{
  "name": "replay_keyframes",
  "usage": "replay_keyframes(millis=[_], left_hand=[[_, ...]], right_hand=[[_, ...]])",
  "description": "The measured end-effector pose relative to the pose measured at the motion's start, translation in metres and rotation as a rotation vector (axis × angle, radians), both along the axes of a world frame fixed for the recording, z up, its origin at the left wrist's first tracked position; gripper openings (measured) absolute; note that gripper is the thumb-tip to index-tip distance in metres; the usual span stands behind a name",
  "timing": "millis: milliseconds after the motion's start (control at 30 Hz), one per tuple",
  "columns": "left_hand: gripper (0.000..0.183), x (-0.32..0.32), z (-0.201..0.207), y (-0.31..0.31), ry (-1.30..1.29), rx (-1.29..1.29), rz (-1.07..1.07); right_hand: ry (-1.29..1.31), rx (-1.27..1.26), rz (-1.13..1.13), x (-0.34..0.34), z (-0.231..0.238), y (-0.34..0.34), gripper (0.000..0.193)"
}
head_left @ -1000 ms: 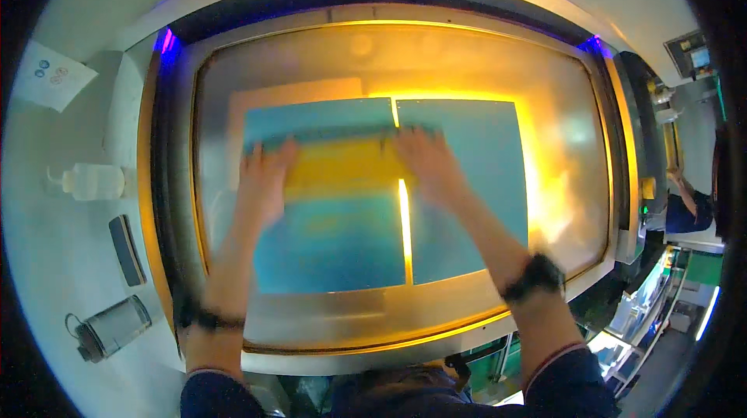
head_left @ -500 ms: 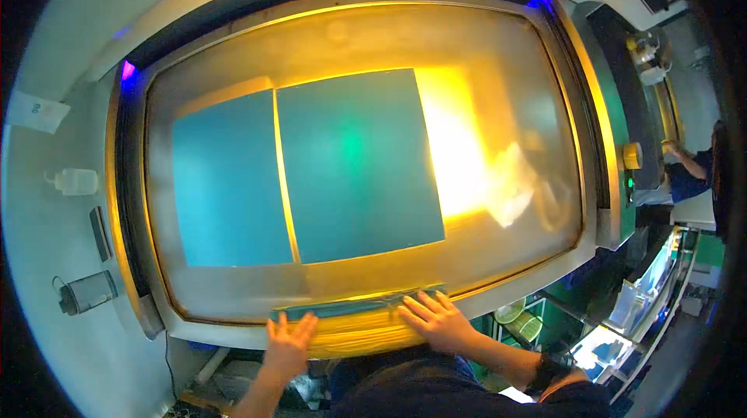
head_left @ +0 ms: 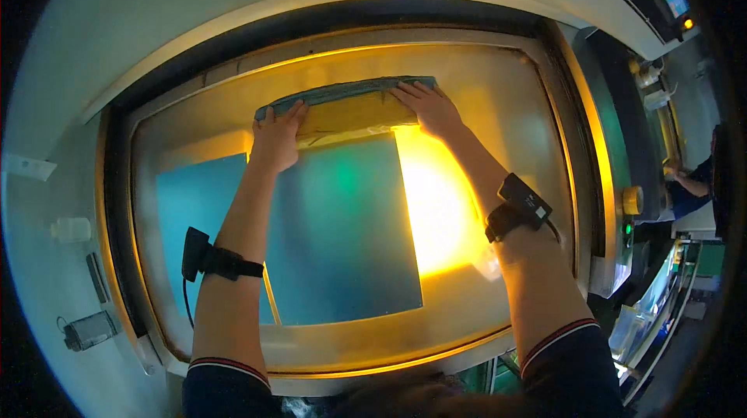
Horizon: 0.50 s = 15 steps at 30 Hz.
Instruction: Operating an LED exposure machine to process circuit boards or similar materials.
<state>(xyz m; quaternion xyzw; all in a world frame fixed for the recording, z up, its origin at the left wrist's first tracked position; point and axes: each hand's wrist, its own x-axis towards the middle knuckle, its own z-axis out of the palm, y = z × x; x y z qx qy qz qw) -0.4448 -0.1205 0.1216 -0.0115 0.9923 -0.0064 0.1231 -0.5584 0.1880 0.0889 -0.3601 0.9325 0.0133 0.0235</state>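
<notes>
Both arms reach out over a framed, yellow-lit exposure bed (head_left: pixel 459 324). Near its far side my left hand (head_left: pixel 276 138) and my right hand (head_left: pixel 432 110) grip the two ends of a long, cloth-like bar (head_left: pixel 350 112), dark teal along its far edge and yellowish below. Fingers of both hands curl over that teal edge. Just nearer than the bar lies a large blue-green panel (head_left: pixel 342 239), its far edge partly covered. A second blue panel (head_left: pixel 198 208) sits to its left, partly behind my left forearm. Whether the bar presses on the surface, I cannot tell.
Bright yellow light (head_left: pixel 440 208) glows right of the panels. A raised metal frame (head_left: pixel 580 161) borders the bed. Left stand a pale bottle (head_left: pixel 71 230) and a clear flask (head_left: pixel 89 330). A yellow knob (head_left: pixel 633 201) sits on the right housing; beyond it another person (head_left: pixel 692 184) works.
Both hands have carried the bar from the bed's near edge to its far side. My forearms now stretch across the panels. The view has shifted slightly.
</notes>
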Motion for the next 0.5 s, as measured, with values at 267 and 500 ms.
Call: replay_keyframes(millis=[267, 500], left_hand=[[0.082, 0.142, 0.002, 0.045, -0.036, 0.156, -0.086], [0.087, 0.425, 0.071, 0.145, -0.504, 0.181, -0.172]], right_hand=[[0.028, -0.067, 0.1, 0.156, 0.009, 0.066, 0.06], [-0.081, -0.504, 0.258, 0.44, 0.057, 0.206, 0.035]])
